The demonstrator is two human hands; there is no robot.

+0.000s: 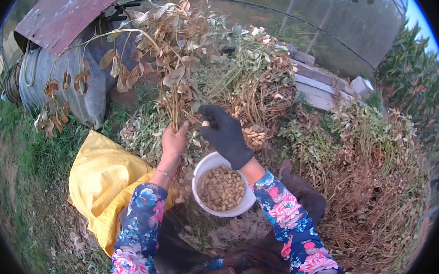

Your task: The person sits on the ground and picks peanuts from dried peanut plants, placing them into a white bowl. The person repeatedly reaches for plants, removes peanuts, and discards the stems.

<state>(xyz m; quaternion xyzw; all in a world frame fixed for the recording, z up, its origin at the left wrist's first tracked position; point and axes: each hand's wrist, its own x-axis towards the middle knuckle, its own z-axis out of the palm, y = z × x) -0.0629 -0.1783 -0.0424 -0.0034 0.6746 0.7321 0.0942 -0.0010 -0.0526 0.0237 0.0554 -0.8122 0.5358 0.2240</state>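
Observation:
My bare left hand (174, 143) grips the stems of a dried peanut plant (178, 77), whose brown, curled leaves rise above the fist. Beside it, my right hand (223, 135), in a black glove, pinches a peanut pod (205, 124) between thumb and fingers. A thin stalk seems to run from the pod towards the plant. Below both hands stands a white plastic bucket (196, 196), partly filled with unshelled peanuts (221, 188). More pods (254, 136) cluster on uprooted plants just beyond the glove.
A yellow woven sack (106, 175) lies at left, near my left forearm. Heaped peanut plants (358, 177) cover the ground at right. Behind are a grey tarp-covered object (64, 84) under a reddish metal sheet (75, 12), stacked boards (318, 83) and a mesh fence (341, 34).

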